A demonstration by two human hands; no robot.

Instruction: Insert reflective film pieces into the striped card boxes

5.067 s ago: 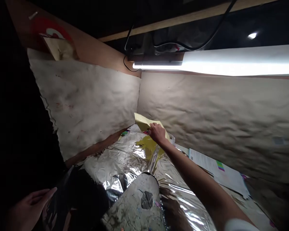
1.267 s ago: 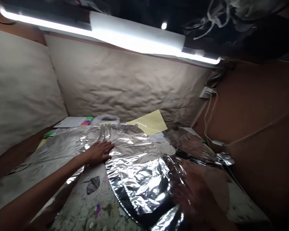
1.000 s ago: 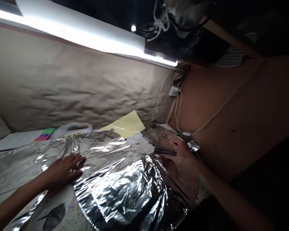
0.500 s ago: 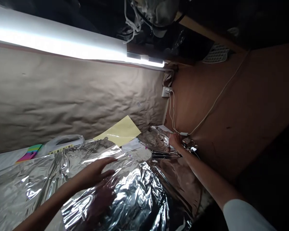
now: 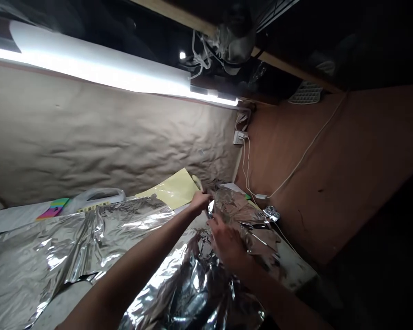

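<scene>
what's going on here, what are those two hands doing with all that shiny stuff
A person has both bare hands close together over shiny silver film spread across a work surface. The left hand is a little farther forward, and the right hand is just nearer the camera. A pale, rounded object sticks up by the left hand; whether it is gripped is hard to tell. A yellow sheet lies behind, near the wall.

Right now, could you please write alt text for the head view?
A person's left hand and right hand are close together over crinkled silver foil, near a yellow sheet; anything held is unclear. A bright lamp runs along the wall above.
</scene>
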